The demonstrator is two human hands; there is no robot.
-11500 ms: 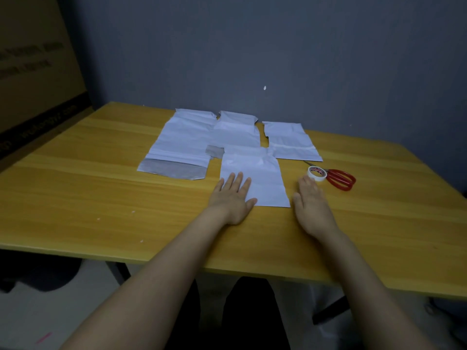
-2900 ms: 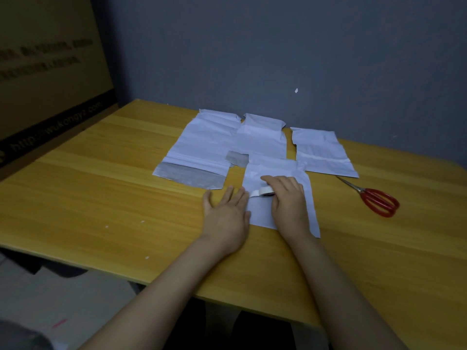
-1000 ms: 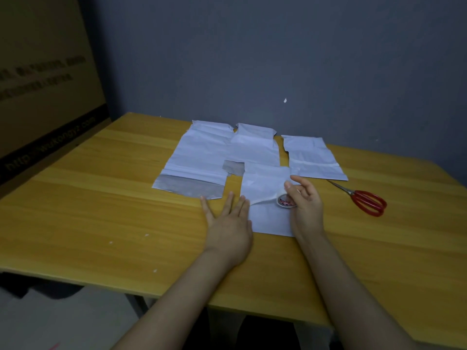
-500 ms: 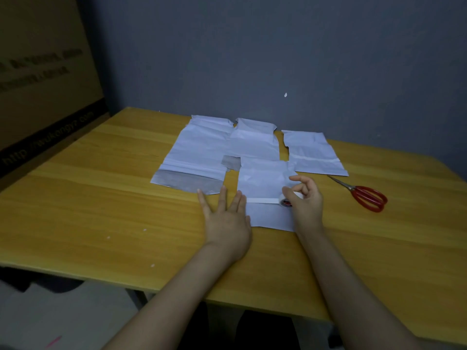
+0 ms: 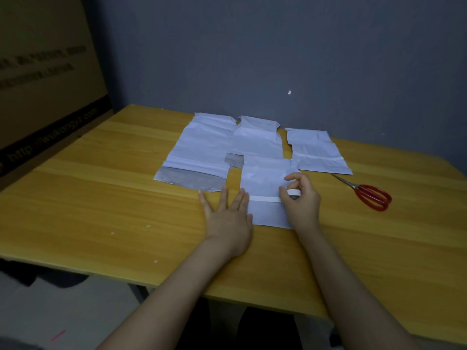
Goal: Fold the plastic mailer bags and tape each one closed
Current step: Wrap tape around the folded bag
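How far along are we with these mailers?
Done: nearest mailer looks folded. In hand: left hand flat at its edge, right hand holds the tape roll, a strip stretched across, uncut. Left: cutting with the scissors, then three mailers behind, one's grey flap open.

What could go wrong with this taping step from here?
1. The tape strip runs uncut to the tape roll in the right hand; the scissors lie to the right, so reaching for them may peel it up.
2. The left hand presses only the left edge of the mailer; pulling the roll could wrinkle it.
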